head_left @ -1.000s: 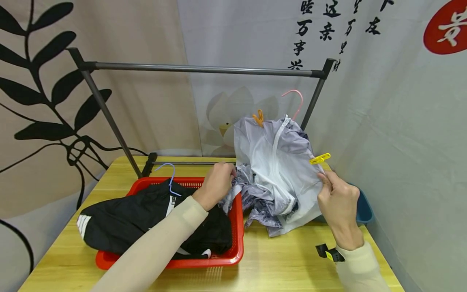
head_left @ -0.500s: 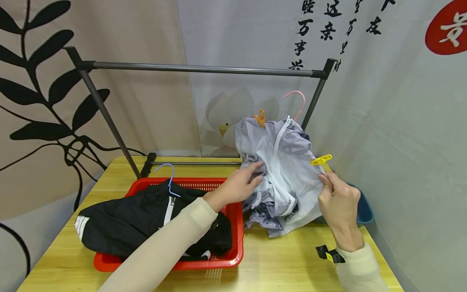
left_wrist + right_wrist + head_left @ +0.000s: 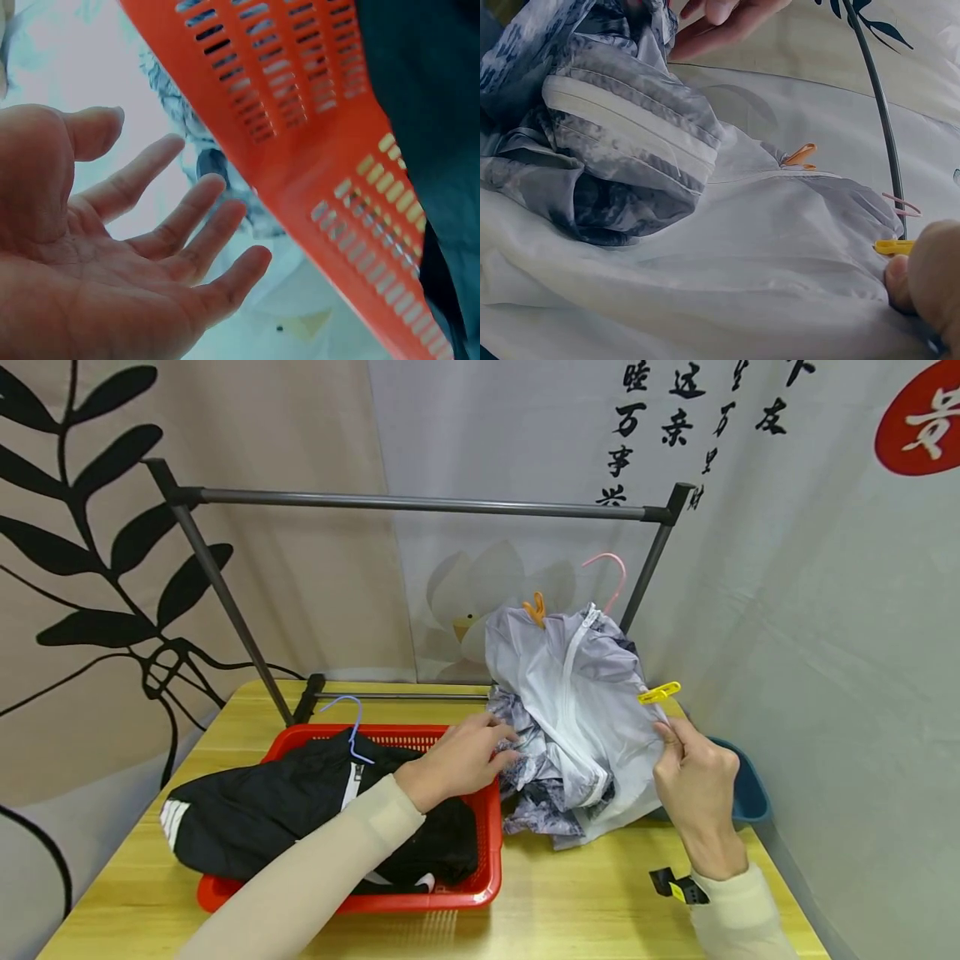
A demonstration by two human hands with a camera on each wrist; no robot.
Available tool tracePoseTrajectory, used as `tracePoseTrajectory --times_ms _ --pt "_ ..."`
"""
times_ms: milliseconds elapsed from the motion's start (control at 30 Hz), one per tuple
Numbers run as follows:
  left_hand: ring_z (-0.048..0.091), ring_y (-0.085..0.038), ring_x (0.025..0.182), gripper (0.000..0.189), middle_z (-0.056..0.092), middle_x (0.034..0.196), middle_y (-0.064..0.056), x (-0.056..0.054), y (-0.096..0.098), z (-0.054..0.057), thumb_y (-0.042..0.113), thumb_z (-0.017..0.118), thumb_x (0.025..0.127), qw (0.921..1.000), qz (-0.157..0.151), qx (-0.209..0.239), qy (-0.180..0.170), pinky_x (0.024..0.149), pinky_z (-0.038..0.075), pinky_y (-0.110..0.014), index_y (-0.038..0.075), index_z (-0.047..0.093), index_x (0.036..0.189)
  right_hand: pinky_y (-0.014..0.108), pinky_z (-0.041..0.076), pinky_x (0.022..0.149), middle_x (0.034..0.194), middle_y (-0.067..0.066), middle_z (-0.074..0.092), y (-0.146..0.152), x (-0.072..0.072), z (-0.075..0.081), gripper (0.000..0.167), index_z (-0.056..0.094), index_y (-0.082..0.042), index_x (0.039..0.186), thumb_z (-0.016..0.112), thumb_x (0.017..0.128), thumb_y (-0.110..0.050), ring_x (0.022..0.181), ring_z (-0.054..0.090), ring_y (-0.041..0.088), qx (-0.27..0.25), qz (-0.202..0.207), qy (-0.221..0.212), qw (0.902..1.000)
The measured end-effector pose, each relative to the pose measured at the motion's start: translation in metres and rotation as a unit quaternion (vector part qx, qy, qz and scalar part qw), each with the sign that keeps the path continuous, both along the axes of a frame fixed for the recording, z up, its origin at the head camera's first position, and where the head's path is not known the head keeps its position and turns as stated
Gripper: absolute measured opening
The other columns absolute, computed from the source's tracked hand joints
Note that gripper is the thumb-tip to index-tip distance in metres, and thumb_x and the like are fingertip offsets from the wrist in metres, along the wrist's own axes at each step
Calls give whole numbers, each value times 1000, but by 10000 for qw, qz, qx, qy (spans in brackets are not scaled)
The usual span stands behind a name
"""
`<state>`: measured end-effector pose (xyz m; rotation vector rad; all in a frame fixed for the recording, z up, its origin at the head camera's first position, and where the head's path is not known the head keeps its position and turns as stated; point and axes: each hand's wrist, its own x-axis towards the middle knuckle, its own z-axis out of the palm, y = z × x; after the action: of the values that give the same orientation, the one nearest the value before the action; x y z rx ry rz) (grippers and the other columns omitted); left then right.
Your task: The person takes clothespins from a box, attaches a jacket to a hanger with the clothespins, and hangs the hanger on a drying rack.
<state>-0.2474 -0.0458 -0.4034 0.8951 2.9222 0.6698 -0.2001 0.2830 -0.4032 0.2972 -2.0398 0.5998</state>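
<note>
A thin pale-grey zip jacket (image 3: 607,727) with a blue-grey patterned part lies bunched at the right of the table. A pink hanger (image 3: 619,578) pokes out of its top. Clipped to its edge are an orange clothespin (image 3: 536,608) and a yellow clothespin (image 3: 659,692). My right hand (image 3: 697,793) pinches the jacket's right edge just below the yellow clothespin. Over the right rim of the red basket (image 3: 489,860), my left hand (image 3: 459,760) hovers beside the patterned cloth. In the left wrist view its fingers (image 3: 161,232) are spread, with nothing in them.
Inside the basket lies a black garment (image 3: 270,810) with a blue hanger (image 3: 352,731). A grey metal rack (image 3: 420,503) stands behind on the wooden table (image 3: 570,902). Behind the right hand is a blue container (image 3: 750,789).
My left hand let go of the patterned cloth, reached right over the jacket, then drew back left toward the basket rim. My right hand keeps its pinch on the jacket's edge.
</note>
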Motion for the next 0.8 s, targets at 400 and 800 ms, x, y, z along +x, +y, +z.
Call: tracePoseTrajectory --times_ms 400,800 --pt "76 -34 122 25 78 135 -14 8 -62 13 22 79 113 9930 505 546 920 105 69 -53 10 83 135 27 34 43 65 16 70 1 -2 -4 5 81 7 98 84 101 4 44 41 11 40 55 165 9998" --pt "76 -44 122 23 76 140 -20 5 -122 37 18 69 119 9736 1584 1193 1134 103 65 -64 9 82 135 26 34 43 67 17 73 4 -3 -7 8 83 6 100 86 94 11 43 45 16 22 84 201 9998"
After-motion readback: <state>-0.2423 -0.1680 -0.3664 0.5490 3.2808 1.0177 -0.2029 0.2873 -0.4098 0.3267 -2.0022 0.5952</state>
